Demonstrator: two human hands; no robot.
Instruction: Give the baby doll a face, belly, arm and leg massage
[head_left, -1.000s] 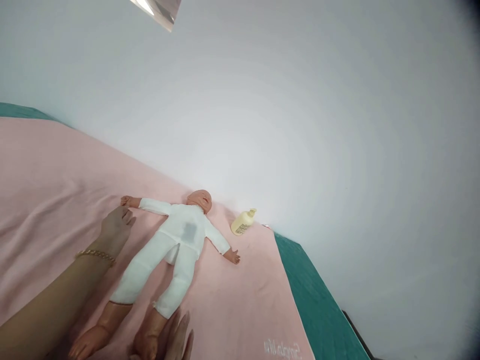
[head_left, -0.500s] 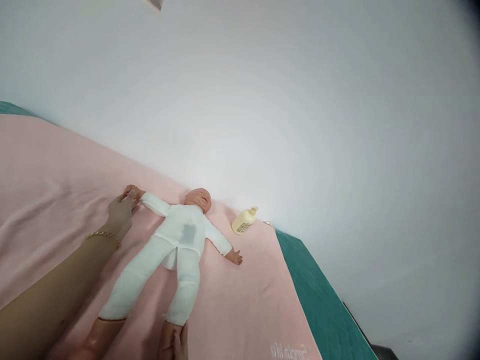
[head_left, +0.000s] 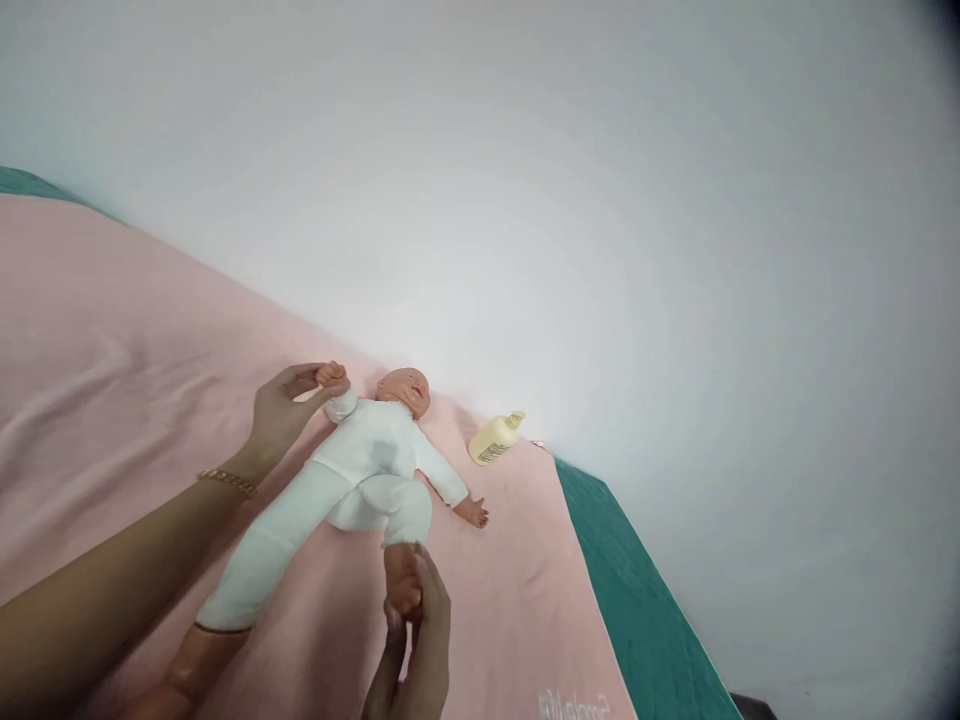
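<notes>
A baby doll with a white cloth body and a grey patch on its chest lies on its back on a pink blanket. At the left, my left hand, a gold bracelet on its wrist, pinches the doll's hand, and that arm is bent up off the blanket. My right hand grips the doll's foot at the bottom of the view, with the leg lifted and its knee bent. The doll's other arm and other leg rest stretched out.
A pale yellow pump bottle leans beside the doll's head, near the white wall. Beneath the blanket, a green surface shows along the right edge. A dark object is partly visible at the lower right.
My left hand has raised the doll's arm and brought it in toward the head. My right hand has come up into view, lifting and bending the doll's leg toward its body.
</notes>
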